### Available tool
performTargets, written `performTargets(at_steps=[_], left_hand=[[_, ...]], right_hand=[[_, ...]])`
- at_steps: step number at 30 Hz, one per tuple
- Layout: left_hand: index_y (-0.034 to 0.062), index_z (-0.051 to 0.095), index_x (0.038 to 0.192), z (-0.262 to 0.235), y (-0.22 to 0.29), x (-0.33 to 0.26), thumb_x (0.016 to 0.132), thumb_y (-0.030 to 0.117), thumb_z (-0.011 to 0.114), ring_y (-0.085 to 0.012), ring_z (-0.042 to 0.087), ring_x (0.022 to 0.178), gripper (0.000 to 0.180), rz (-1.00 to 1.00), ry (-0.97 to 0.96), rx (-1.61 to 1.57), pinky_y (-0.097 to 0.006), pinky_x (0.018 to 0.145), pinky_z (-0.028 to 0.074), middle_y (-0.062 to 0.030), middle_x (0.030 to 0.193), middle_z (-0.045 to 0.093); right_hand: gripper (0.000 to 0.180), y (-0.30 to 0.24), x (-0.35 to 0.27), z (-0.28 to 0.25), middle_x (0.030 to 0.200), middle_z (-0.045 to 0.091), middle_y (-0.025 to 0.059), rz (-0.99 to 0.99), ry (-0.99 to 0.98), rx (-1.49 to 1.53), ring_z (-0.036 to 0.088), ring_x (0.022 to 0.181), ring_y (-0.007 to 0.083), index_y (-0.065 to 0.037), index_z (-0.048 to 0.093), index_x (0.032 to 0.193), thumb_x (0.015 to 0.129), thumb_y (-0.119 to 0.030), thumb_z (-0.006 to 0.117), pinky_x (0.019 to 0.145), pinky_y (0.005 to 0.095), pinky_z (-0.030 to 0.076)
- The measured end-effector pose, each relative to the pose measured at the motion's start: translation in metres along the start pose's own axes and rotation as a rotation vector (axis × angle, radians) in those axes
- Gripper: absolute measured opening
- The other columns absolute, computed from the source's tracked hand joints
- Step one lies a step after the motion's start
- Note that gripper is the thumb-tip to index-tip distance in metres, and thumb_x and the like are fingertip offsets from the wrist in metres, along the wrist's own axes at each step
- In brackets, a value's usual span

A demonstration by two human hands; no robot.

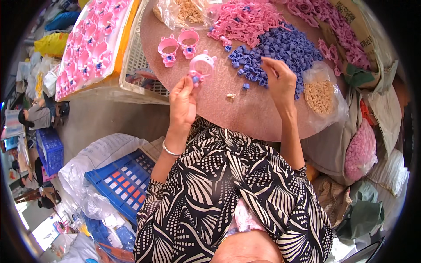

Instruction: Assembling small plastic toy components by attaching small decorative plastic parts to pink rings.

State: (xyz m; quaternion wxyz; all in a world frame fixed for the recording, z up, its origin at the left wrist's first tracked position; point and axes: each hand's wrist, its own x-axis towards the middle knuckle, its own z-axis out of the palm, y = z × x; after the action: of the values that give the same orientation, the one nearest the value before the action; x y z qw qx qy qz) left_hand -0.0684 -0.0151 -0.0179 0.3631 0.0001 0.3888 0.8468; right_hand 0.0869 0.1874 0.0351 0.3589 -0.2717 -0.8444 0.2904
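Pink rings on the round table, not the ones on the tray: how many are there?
3. Two pink rings lie side by side on the round table, one left of the other. The left hand holds the third. The piles may hide more.

Pink ring-shaped toy pcs w/ blue fitting: 1 in left hand (201, 66), 2 lying on round table (245, 109) at (168, 49) and (189, 42).
Blue small parts: 1 heap (276, 48), too many to count.
Pink loose parts: 1 heap (245, 19).
Clear bags of tan bits: 2, at (322, 94) and (182, 11).
Blue crates: 2, at (123, 182) and (50, 151).
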Motion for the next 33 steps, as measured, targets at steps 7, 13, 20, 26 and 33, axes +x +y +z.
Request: performTargets(at_steps=[7,13,20,26,33], left_hand=[[0.0034,0.065,0.097,-0.005,0.0,0.001,0.092,0.013,0.06,-0.0126,0.061,0.082,0.012,-0.011,-0.031,-0.079,-0.03,0.086,0.051,-0.0041,0.091,0.066],[0.0044,0.064,0.099,-0.004,-0.001,-0.001,0.091,0.01,0.06,-0.012,0.06,0.081,0.011,0.009,0.001,-0.108,-0.029,0.087,0.05,-0.0027,0.094,0.065],[0.005,0.063,0.106,0.003,-0.005,0.0,0.09,0.008,0.061,-0.0131,0.06,0.088,0.016,0.016,-0.026,-0.119,-0.03,0.09,0.05,-0.0022,0.1,0.064],[0.0041,0.065,0.101,-0.002,0.001,0.006,0.092,0.01,0.059,-0.0175,0.061,0.092,0.012,0.032,-0.025,-0.145,-0.037,0.097,0.047,-0.0049,0.098,0.065],[0.0037,0.062,0.105,0.005,0.003,0.015,0.091,0.009,0.06,-0.0144,0.059,0.092,0.015,-0.002,-0.009,-0.137,-0.031,0.093,0.048,-0.0023,0.1,0.063]], right_hand=[[0.014,0.0,-0.003,0.026,0.09,0.066,0.0077,-0.227,-0.041,-0.189,0.059,0.086,0.0261,-0.006,0.069,0.089,0.075,-0.004,0.069,0.076,0.0354,0.049],[0.009,0.007,0.041,0.064,0.087,0.066,0.0058,-0.322,0.0,-0.28,0.059,0.083,0.0255,-0.009,0.07,0.086,0.078,-0.008,0.066,0.074,0.0351,0.049],[0.02,0.006,0.076,0.105,0.074,0.066,0.0103,-0.228,-0.127,-0.499,0.064,0.075,0.029,-0.009,0.067,0.07,0.075,-0.029,0.069,0.071,0.0408,0.047],[0.008,0.002,0.073,0.089,0.072,0.066,0.0134,-0.071,-0.229,-0.542,0.067,0.076,0.0291,-0.008,0.067,0.074,0.073,-0.016,0.066,0.068,0.0426,0.048],[0.016,0.022,0.071,0.074,0.079,0.068,0.0112,-0.012,-0.399,0.233,0.065,0.072,0.0284,-0.003,0.068,0.088,0.073,-0.01,0.07,0.067,0.0356,0.051]])
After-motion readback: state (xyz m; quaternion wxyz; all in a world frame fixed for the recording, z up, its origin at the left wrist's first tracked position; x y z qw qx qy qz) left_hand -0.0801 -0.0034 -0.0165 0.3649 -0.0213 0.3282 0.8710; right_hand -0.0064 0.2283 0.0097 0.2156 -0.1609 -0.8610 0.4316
